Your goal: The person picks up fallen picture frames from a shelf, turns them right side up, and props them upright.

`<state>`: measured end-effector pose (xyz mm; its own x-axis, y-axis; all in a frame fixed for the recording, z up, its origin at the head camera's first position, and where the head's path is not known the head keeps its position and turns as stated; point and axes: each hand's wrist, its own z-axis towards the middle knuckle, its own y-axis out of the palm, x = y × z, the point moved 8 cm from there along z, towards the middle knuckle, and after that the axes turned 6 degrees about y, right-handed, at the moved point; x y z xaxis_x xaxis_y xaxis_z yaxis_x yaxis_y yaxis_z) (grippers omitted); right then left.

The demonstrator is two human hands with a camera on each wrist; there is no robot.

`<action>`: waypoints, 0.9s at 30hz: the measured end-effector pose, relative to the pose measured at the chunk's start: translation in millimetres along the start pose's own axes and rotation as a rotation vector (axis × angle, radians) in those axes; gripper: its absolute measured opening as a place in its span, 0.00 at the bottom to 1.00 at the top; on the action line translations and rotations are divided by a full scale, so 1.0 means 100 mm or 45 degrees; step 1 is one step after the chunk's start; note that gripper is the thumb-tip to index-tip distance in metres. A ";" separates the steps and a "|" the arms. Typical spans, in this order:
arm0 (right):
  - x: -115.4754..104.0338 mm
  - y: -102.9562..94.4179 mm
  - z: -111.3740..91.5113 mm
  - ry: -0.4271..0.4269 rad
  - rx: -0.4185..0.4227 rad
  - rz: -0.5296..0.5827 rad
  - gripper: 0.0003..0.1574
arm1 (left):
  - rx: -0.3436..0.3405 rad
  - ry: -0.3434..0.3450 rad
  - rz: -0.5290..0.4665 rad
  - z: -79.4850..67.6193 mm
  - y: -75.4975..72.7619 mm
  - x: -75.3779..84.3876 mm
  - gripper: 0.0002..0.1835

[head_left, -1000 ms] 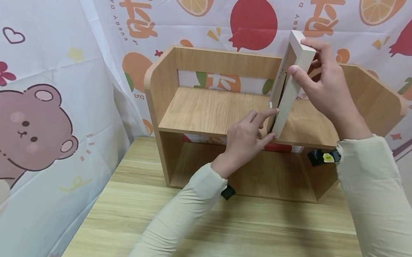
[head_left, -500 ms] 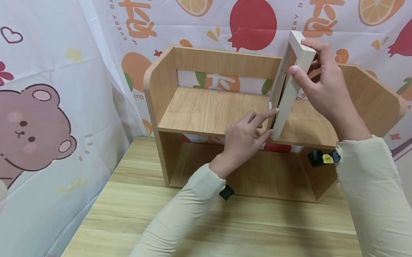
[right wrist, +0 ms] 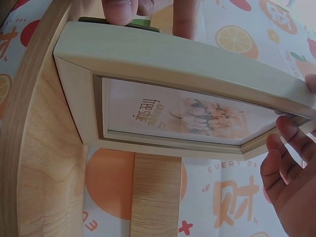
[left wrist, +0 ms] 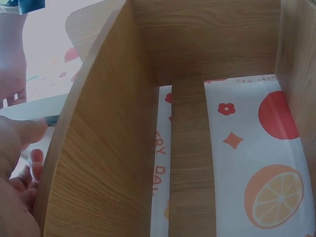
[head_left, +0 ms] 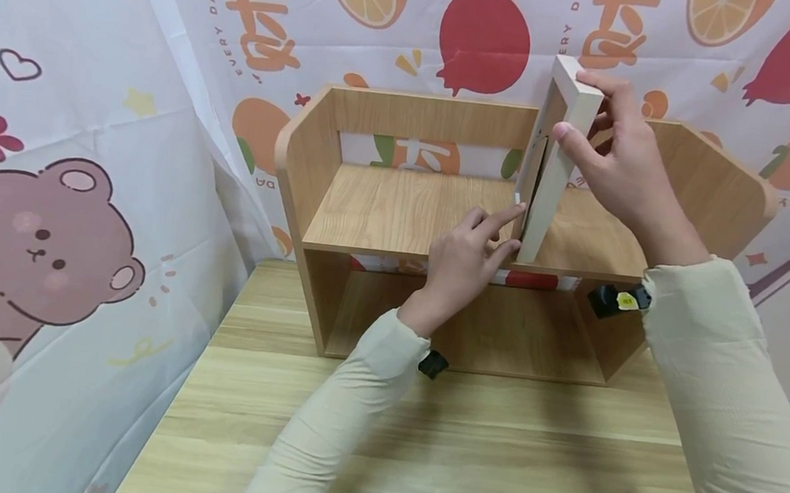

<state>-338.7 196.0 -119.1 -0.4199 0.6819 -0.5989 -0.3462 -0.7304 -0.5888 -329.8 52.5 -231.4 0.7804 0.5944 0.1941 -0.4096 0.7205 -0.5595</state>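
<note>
A cream picture frame (head_left: 553, 174) stands on edge on the upper shelf, its back turned left. In the right wrist view its front shows a print with pink flowers and lettering (right wrist: 192, 113). My right hand (head_left: 622, 145) grips the top end, thumb on the near side and fingers over the far side. Low on the frame, my left hand (head_left: 466, 253) reaches in from the left. Its index fingertip and thumb touch the edge of the brown back panel (head_left: 534, 182), which stands slightly apart from the frame. The left fingertips' exact hold is partly hidden.
The two-tier wooden shelf (head_left: 398, 211) sits on a light wooden table (head_left: 489, 454). Its side walls rise at both ends, with a board (head_left: 436, 118) across the back. Printed cloth (head_left: 385, 55) hangs close behind, and another cloth (head_left: 180, 178) at the left.
My left hand has shifted slightly left, its thumb drawing back from the frame's lower edge. The right hand keeps its grip and the frame stays about where it was.
</note>
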 end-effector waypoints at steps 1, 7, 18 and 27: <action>0.00 0.00 0.00 0.000 -0.001 -0.002 0.37 | -0.014 -0.013 -0.009 0.00 0.00 -0.01 0.22; 0.00 0.01 0.01 -0.002 -0.003 -0.001 0.37 | -0.092 -0.100 -0.074 0.01 0.01 -0.04 0.23; -0.02 0.03 0.02 -0.007 0.000 0.016 0.37 | -0.061 -0.160 -0.062 0.00 -0.08 -0.12 0.22; -0.06 0.06 0.03 -0.032 0.006 0.028 0.35 | -0.015 -0.191 -0.055 -0.02 -0.17 -0.19 0.23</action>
<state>-340.4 187.5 -116.9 -0.4487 0.6643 -0.5978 -0.3407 -0.7455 -0.5728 -337.0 28.3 -227.2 0.7175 0.6102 0.3361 -0.3707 0.7429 -0.5574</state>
